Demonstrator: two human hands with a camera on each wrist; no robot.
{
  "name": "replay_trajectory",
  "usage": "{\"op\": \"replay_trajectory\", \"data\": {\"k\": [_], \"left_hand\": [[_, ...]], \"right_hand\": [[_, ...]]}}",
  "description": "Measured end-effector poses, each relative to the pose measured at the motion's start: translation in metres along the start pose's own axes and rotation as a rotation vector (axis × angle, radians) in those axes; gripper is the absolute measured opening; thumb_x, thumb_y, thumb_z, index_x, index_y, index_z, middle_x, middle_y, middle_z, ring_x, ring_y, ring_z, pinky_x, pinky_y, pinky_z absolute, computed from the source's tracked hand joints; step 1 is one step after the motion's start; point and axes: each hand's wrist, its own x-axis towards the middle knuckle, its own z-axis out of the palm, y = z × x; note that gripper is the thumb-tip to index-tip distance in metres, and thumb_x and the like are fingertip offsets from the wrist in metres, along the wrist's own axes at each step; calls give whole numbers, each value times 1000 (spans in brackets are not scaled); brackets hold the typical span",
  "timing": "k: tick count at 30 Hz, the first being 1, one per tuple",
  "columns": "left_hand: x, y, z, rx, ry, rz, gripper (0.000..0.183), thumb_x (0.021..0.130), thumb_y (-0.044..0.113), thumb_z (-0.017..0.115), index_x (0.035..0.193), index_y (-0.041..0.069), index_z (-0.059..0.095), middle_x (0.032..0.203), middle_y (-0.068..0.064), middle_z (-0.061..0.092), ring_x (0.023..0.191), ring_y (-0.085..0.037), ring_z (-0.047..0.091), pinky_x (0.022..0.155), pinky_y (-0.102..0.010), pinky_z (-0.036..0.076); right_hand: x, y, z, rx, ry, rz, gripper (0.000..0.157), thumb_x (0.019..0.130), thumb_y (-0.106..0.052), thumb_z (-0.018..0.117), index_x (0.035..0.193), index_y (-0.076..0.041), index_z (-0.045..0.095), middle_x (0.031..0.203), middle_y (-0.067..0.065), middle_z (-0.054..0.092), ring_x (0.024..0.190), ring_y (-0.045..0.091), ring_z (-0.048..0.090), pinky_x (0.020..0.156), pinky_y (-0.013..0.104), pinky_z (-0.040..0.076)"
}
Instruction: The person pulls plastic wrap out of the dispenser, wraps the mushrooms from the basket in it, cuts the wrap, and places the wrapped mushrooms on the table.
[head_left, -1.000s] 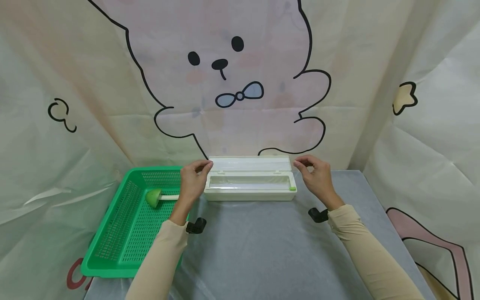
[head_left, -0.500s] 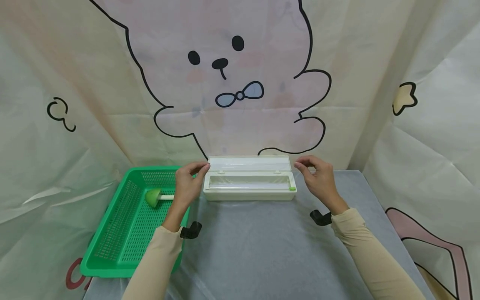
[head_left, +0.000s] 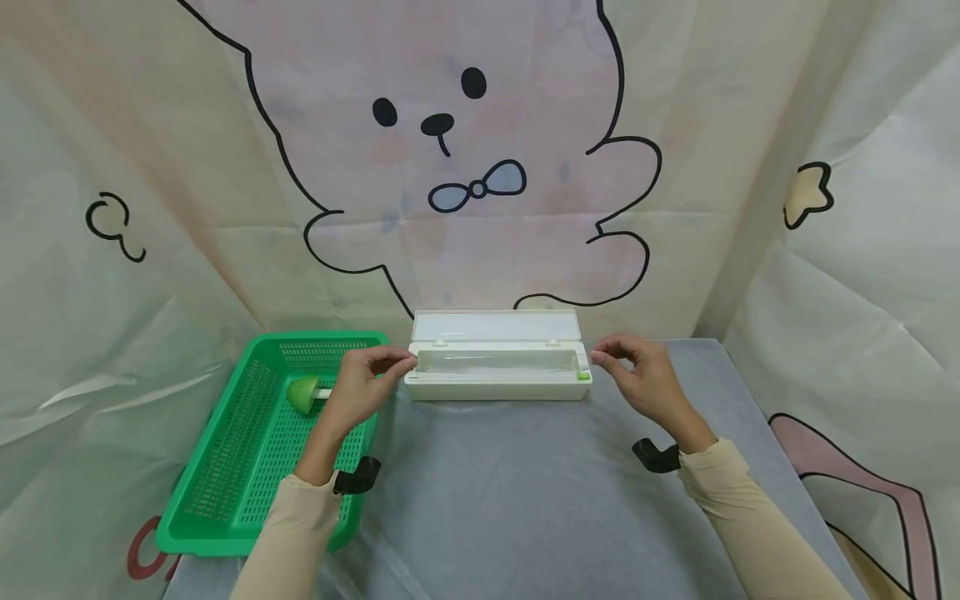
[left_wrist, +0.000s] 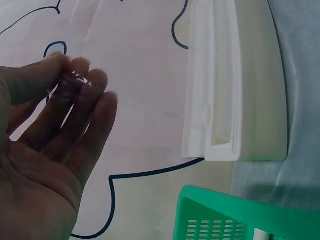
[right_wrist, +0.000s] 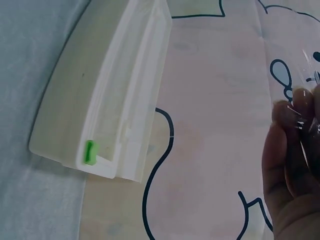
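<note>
A long white cling film dispenser (head_left: 498, 391) stands at the back of the table. Its lid (head_left: 495, 325) is raised, and a small green slider (head_left: 582, 376) sits at its right end. At the box's left end, my left hand (head_left: 363, 385) pinches clear cling film (left_wrist: 77, 81) between thumb and fingertips. My right hand (head_left: 647, 385) pinches the film's other side by the right end. In the right wrist view, glints of film show at the right hand's fingertips (right_wrist: 287, 114). Stretched between both hands, the film is barely visible over the box.
A green perforated basket (head_left: 187, 487) stands on the left of the grey table (head_left: 510, 500), partly under my left forearm. Inside lies a green-headed tool with a white handle (head_left: 303, 395). A printed curtain (head_left: 525, 250) hangs right behind the dispenser.
Both hands have come down and nearer to me, from beside the lid to beside the box body, with the film still pinched. They have also spread slightly apart, the left one moving left.
</note>
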Motion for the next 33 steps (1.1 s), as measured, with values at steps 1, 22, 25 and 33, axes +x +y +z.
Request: {"op": "replay_trajectory", "data": {"k": [1, 22, 25, 33], "left_hand": [[-2, -1, -2, -8, -35, -10, 14, 96, 15, 72, 103, 5, 78, 97, -6, 75, 87, -19, 71, 76, -35, 57], [13, 18, -3, -10, 80, -2, 19, 97, 15, 71, 106, -1, 77, 101, -13, 76, 91, -27, 72, 75, -25, 55], [16, 23, -5, -25, 114, -4, 19, 97, 15, 71, 107, 0, 77, 103, -14, 75, 93, -27, 72, 75, -23, 53], [15, 30, -11, -43, 110, 17, 18, 97, 14, 71, 104, -1, 75, 101, -12, 74, 92, -22, 70, 79, -21, 53]], "right_hand": [[-3, -1, -1, 3, -29, 17, 3, 94, -3, 72, 96, -1, 72, 87, 4, 71, 79, 13, 64, 73, 17, 49], [20, -20, -1, 27, 107, 53, 6, 94, 3, 70, 97, 7, 70, 90, 16, 71, 81, 10, 62, 74, 13, 46], [27, -41, -5, 54, 141, 29, 6, 93, 8, 68, 95, 13, 68, 88, 22, 70, 79, 7, 61, 71, 14, 46], [26, -65, -14, 96, 146, -6, 5, 93, 10, 67, 93, 14, 66, 87, 23, 68, 79, 3, 60, 74, 13, 46]]}}
